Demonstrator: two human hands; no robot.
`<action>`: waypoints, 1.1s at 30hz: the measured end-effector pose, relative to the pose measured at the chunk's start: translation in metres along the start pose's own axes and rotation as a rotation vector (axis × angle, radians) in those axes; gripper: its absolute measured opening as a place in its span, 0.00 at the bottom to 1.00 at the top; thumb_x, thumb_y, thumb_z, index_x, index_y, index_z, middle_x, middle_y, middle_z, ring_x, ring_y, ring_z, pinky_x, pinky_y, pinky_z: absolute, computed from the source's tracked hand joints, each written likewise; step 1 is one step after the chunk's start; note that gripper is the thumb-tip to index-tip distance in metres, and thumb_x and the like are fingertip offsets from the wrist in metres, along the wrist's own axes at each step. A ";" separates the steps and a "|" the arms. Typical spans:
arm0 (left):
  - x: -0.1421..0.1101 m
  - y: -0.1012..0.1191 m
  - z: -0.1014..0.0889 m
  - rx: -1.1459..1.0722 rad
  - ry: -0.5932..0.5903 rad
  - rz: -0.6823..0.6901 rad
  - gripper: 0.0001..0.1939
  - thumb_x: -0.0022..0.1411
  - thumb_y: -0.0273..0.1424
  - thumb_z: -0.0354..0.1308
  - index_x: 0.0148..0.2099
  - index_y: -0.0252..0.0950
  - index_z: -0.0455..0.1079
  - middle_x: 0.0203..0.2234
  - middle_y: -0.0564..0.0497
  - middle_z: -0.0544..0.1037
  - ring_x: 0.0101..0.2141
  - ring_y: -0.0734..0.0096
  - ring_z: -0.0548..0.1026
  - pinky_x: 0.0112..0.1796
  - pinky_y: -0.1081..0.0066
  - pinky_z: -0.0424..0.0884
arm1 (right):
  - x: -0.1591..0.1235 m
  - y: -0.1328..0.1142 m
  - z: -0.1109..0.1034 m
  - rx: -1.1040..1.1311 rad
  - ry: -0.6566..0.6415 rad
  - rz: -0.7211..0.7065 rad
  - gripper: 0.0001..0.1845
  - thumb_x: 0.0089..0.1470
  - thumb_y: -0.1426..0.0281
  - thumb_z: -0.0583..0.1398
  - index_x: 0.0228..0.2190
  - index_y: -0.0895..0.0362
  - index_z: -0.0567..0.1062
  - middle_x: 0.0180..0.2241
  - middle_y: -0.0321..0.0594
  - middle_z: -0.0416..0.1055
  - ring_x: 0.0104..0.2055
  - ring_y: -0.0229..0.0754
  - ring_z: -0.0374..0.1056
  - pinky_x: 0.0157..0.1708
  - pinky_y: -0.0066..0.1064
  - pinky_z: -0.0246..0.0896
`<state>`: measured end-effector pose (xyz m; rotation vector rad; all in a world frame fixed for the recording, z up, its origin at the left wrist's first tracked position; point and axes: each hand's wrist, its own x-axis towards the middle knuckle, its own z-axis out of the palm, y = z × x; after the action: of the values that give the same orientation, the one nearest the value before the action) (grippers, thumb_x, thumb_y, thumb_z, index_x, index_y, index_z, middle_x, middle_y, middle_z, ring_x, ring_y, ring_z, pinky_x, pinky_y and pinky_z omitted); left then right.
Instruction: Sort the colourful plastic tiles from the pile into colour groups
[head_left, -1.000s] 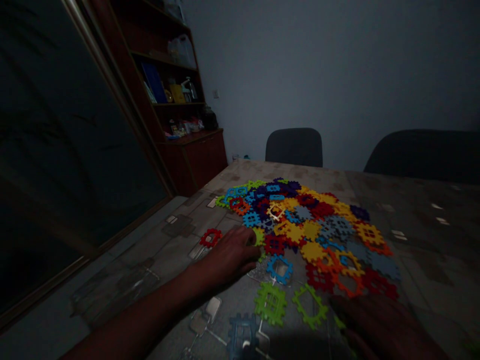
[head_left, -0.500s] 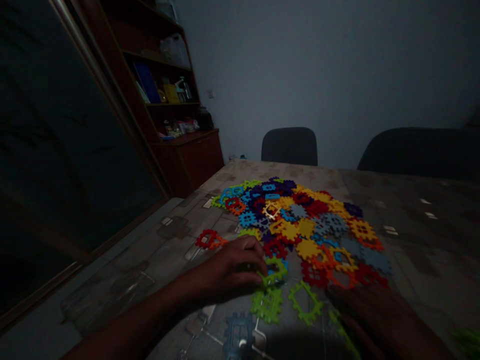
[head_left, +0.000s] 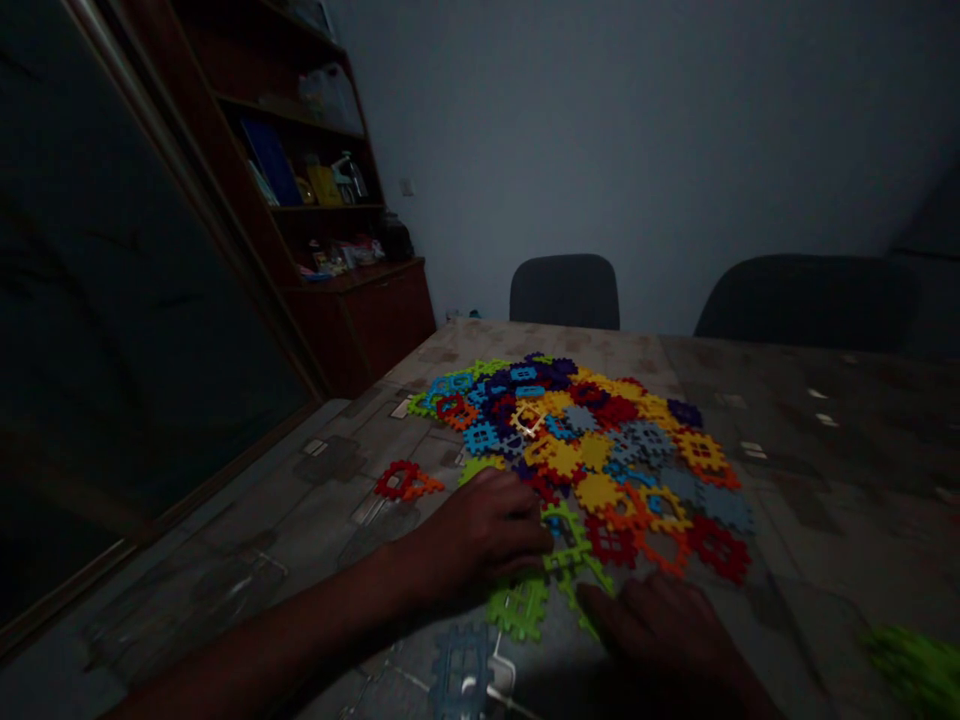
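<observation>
1. Table (head_left: 840,480): dim light; its far right fades into shadow from my end.
2. Heap of toothed plastic pieces (head_left: 596,450): mixed colours, overlapping; I can't make out the lower layers.
3. Left hand (head_left: 491,525): fingers look pinched on the left edge of a green frame (head_left: 576,537), at the heap's near side, blue showing through its opening. Thumb contact hidden.
4. Right hand (head_left: 660,620): just apart from the left, index fingertip at a second frame (head_left: 598,573), also green. Can't tell if it's gripping or only resting; palm side hidden.
5. Green bunch (head_left: 919,655): cut off by the right border, blurred; no count from me.
6. Teeth on both frames: I'd say hold by the rims, square up teeth to gaps before any pressing, and push evenly near the edge. Can't tell whether they're meshed or just overlapping.
</observation>
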<state>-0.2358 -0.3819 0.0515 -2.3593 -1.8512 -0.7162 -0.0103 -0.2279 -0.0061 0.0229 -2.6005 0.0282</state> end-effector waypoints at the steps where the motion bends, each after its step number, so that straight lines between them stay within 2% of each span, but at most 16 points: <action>1: -0.001 -0.001 0.000 -0.003 0.004 -0.002 0.20 0.76 0.44 0.45 0.45 0.38 0.74 0.35 0.47 0.75 0.38 0.64 0.71 0.40 0.65 0.64 | 0.000 -0.005 0.006 -0.007 0.022 0.004 0.22 0.51 0.64 0.67 0.48 0.49 0.72 0.31 0.32 0.74 0.33 0.41 0.68 0.39 0.34 0.56; 3: -0.003 -0.001 0.002 -0.012 0.012 -0.008 0.20 0.77 0.44 0.45 0.44 0.38 0.74 0.34 0.48 0.75 0.37 0.65 0.71 0.40 0.65 0.64 | -0.001 -0.012 0.015 -0.015 0.056 0.009 0.21 0.50 0.62 0.68 0.46 0.51 0.72 0.32 0.33 0.74 0.34 0.42 0.67 0.41 0.35 0.54; 5: -0.005 -0.002 0.004 -0.022 0.025 -0.008 0.21 0.77 0.44 0.45 0.43 0.38 0.74 0.34 0.48 0.76 0.36 0.65 0.71 0.40 0.65 0.63 | -0.002 -0.014 0.019 -0.016 0.060 0.008 0.17 0.48 0.68 0.68 0.40 0.50 0.73 0.29 0.31 0.73 0.33 0.41 0.65 0.41 0.34 0.52; 8: -0.007 -0.002 0.006 -0.027 0.032 0.004 0.20 0.76 0.43 0.46 0.44 0.37 0.74 0.34 0.48 0.76 0.36 0.66 0.71 0.40 0.65 0.63 | -0.002 -0.007 0.016 -0.003 0.056 -0.004 0.15 0.44 0.76 0.68 0.32 0.49 0.71 0.26 0.29 0.70 0.30 0.40 0.63 0.38 0.33 0.49; 11: -0.008 -0.002 0.007 -0.038 0.034 0.029 0.18 0.76 0.42 0.49 0.45 0.36 0.73 0.33 0.49 0.76 0.36 0.66 0.71 0.40 0.65 0.63 | 0.000 0.001 0.008 0.000 0.056 -0.011 0.14 0.44 0.78 0.67 0.28 0.50 0.69 0.28 0.30 0.72 0.33 0.41 0.64 0.41 0.34 0.49; 15: -0.007 -0.001 0.008 -0.056 0.066 0.046 0.17 0.76 0.41 0.48 0.44 0.36 0.73 0.33 0.49 0.76 0.37 0.66 0.71 0.41 0.65 0.64 | 0.002 0.013 -0.005 0.030 0.043 0.008 0.16 0.45 0.81 0.64 0.33 0.49 0.72 0.33 0.27 0.77 0.36 0.39 0.68 0.43 0.34 0.49; 19: -0.004 0.004 0.011 -0.004 0.064 0.108 0.17 0.77 0.40 0.48 0.43 0.36 0.73 0.31 0.50 0.75 0.35 0.66 0.70 0.40 0.63 0.64 | 0.000 0.035 -0.021 0.038 0.052 0.042 0.14 0.53 0.79 0.58 0.38 0.48 0.72 0.33 0.28 0.77 0.34 0.38 0.70 0.40 0.33 0.51; 23: 0.006 0.017 0.010 0.092 -0.053 0.188 0.12 0.76 0.36 0.50 0.44 0.39 0.74 0.29 0.51 0.75 0.34 0.66 0.70 0.42 0.61 0.64 | -0.004 0.054 -0.038 0.011 0.017 0.024 0.10 0.61 0.73 0.56 0.43 0.49 0.72 0.35 0.32 0.77 0.34 0.38 0.72 0.38 0.33 0.58; 26: 0.017 0.028 0.013 0.115 -0.164 0.261 0.10 0.76 0.34 0.51 0.45 0.41 0.74 0.32 0.52 0.78 0.36 0.65 0.71 0.48 0.60 0.64 | -0.004 0.055 -0.042 0.010 0.015 0.040 0.10 0.62 0.71 0.57 0.44 0.49 0.72 0.35 0.34 0.78 0.34 0.39 0.74 0.37 0.33 0.62; 29: 0.026 0.032 0.022 0.110 -0.213 0.329 0.08 0.75 0.32 0.53 0.43 0.40 0.73 0.33 0.51 0.78 0.38 0.65 0.71 0.52 0.60 0.62 | -0.003 0.047 -0.041 0.045 0.022 0.062 0.10 0.61 0.72 0.56 0.42 0.49 0.73 0.34 0.34 0.77 0.33 0.39 0.73 0.36 0.34 0.63; 33: 0.024 0.028 0.028 0.074 -0.206 0.274 0.09 0.74 0.36 0.55 0.47 0.38 0.72 0.34 0.50 0.78 0.38 0.63 0.71 0.53 0.60 0.61 | -0.004 0.040 -0.036 0.042 0.034 0.156 0.11 0.61 0.74 0.54 0.40 0.50 0.74 0.35 0.36 0.78 0.35 0.43 0.74 0.39 0.38 0.62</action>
<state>-0.1970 -0.3590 0.0425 -2.6492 -1.5384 -0.3840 0.0112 -0.1868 0.0219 -0.1631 -2.5617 0.1386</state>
